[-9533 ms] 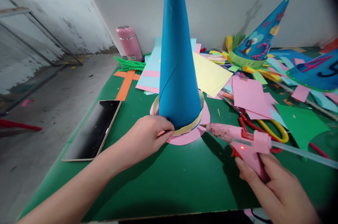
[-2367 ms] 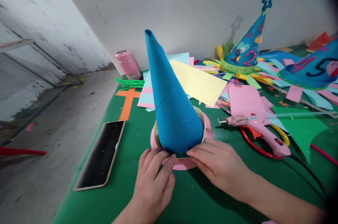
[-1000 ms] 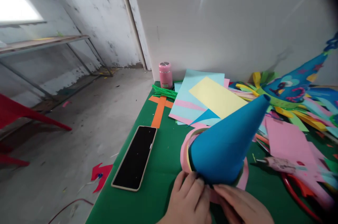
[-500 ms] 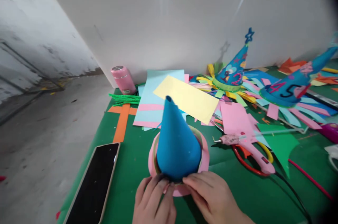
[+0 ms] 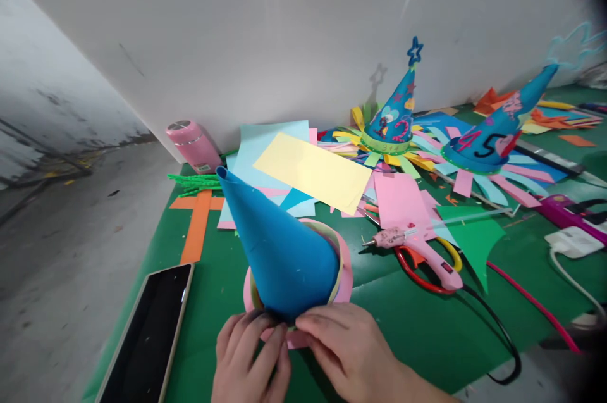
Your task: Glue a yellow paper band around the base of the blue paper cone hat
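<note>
In the head view, the left hand [image 5: 253, 352] and the right hand [image 5: 348, 343] are meeting at the near side of a blue cone [image 5: 284, 251], each with bent fingers drawn together and pinching the front of a pale band [image 5: 339, 267], which is circling the cone's foot. The cone is sitting over a pink disc [image 5: 348, 273] on the green counter [image 5: 389, 314] and is tipping toward the left, its narrow end open. The fingers are probably squeezing low and from both sides so that paper edges are staying in contact while the counter is taking the push. At right, a pink glue gun [image 5: 424, 251] is lying across the scissors [image 5: 417, 281], the red handle seemingly propping it, its nozzle pointing back toward the cone; it is likely resting there for being within easy reach. A phone [image 5: 145, 333] is lying at left, seemingly set aside from the work. The fingers are hiding the very spot being pinched, so whether they are catching the cone's rim too is impossible to tell; a gap is showing between band and cone at right. The cone is covering most of the disc, the lower border is cutting off the phone, and scissor blades are mostly disappearing under paper.
</note>
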A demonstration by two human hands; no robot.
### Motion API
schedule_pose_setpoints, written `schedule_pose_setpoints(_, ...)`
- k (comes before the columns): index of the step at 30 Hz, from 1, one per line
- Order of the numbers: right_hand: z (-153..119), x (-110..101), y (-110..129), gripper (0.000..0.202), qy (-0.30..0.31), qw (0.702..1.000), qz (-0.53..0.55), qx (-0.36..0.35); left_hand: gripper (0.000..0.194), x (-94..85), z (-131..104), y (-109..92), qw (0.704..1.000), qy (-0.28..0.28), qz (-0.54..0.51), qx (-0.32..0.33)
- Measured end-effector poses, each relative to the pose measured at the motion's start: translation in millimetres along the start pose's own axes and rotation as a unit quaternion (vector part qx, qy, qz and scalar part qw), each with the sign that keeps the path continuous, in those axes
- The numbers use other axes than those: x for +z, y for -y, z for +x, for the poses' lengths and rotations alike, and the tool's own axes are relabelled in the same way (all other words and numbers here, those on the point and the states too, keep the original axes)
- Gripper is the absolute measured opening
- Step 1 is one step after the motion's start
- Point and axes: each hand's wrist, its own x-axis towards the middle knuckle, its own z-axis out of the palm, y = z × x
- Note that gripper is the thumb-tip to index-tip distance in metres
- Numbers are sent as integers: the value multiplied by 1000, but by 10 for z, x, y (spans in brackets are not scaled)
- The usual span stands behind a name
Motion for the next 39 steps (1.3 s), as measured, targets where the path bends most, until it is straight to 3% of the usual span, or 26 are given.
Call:
schedule_pose_setpoints(2, -29, -111, -58, 23, -46, 999, -8, 18, 19, -12, 11, -13, 1000, 4, 0, -14)
schedule_pose_setpoints(4, -68, -242, -162, 18, -96, 991, -38, 84, 18, -21, 38, -49, 999, 3, 2, -34)
schedule_pose_setpoints(7, -116, -393, -333, 14, -121, 975, -72, 170, 15, -16, 85, -121, 999, -14, 5, -46)
schedule_pose_setpoints(10, -129, -420, -411, 12, -104, 969, -81, 208, 10, 10, 109, -165, 999, -19, 10, -43)
schedule_pose_setpoints(15, -129, -335, -320, 12, -60, 969, -74, 226, 9, -27, 68, -53, 999, 33, -15, -35)
schedule_pose_setpoints(18, -153, -301, -233, 13, -35, 972, -63, 225, 13, -169, 47, 103, 996, 70, -46, -42)
schedule_pose_setpoints(21, -166, -260, -170, 13, -15, 971, -60, 229, 17, -357, 46, 250, 988, 150, -45, -1)
schedule_pose_setpoints(24, -147, -206, -139, 10, -9, 966, -83, 244, 16, -498, 28, 336, 986, 166, -21, 17)
schedule_pose_setpoints(27, -118, -167, -135, 11, -13, 960, -111, 258, 10, -543, -24, 328, 989, 143, 21, 27)
schedule_pose_setpoints(29, -115, -158, -139, 14, -22, 957, -121, 264, 11, -516, -60, 246, 995, 88, 48, 24)
schedule_pose_setpoints(31, -126, -155, -141, 18, -30, 956, -122, 265, 12, -451, -69, 94, 998, 22, 63, 23)
schedule_pose_setpoints(35, -145, -127, -114, 18, -20, 961, -106, 254, 17, -242, 47, -285, 995, -54, 79, 5)
schedule_pose_setpoints(39, -127, -61, -91, 16, -22, 960, -102, 260, 21, -31, 214, -476, 987, -39, 151, 24)
